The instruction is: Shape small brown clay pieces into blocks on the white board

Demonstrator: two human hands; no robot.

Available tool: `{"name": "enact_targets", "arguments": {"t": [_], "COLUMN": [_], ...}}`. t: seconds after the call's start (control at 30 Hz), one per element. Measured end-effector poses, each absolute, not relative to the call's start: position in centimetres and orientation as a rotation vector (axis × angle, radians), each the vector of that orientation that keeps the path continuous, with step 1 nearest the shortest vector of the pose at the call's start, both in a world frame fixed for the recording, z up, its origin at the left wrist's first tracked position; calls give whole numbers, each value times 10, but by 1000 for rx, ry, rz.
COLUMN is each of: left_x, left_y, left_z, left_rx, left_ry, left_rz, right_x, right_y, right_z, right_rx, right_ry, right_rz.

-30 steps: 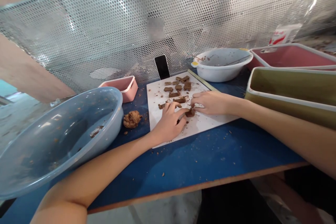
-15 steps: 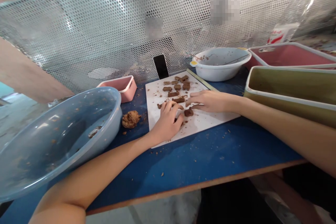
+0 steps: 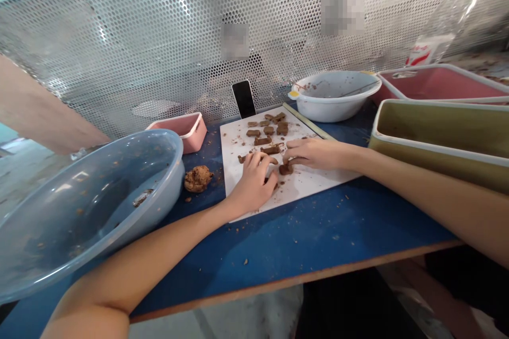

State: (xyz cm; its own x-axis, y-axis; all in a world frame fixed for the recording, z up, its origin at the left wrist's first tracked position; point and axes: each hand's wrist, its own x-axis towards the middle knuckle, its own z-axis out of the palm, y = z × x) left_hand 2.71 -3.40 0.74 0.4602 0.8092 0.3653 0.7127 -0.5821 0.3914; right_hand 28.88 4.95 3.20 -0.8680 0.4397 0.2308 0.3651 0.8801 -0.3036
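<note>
A white board [image 3: 322, 183] carries several small shaped pieces of brown clay [image 3: 262, 141]. On its near left part rests my left hand [image 3: 253, 183], its fingers arched and apart over the clay; the fingertips are by a bar-shaped piece, and what lies beneath the palm is mostly hidden. My right hand [image 3: 308, 152] comes in from the right, with its thumb and fingers closed on a small lump of clay [image 3: 285, 169] on the board. To the left of the board sits a larger rough ball of clay [image 3: 198, 178] on the blue table [image 3: 278, 254].
A big blue basin [image 3: 167, 190] stands at left, with a small pink basket [image 3: 194, 140] behind it. A phone [image 3: 244, 99] leans against the perforated metal screen. At right are a white basin [image 3: 334, 108], a green bin [image 3: 437, 145], a pink bin [image 3: 449, 82] and a plastic bottle [image 3: 437, 32].
My right hand's fingers have come down and closed on the small clay lump, which lay beside them before. The left hand has hardly moved.
</note>
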Motion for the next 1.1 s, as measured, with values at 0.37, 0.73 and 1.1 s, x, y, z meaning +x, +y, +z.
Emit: {"name": "enact_targets", "arguments": {"t": [0.37,0.73,1.1], "left_x": [26,27,26], "left_y": [-33,-34,-34], "left_z": [7,9,8], "left_rx": [2537,2523,2514], "left_ry": [1312,1321,1318], "left_rz": [800,785,786], "right_x": [291,285,283], "right_y": [51,50,48], "right_z": [37,37,33], "right_rx": [-616,-740,-695], "right_ry": [-2726,-2748,-2728], "right_rz": [411,357,328]}}
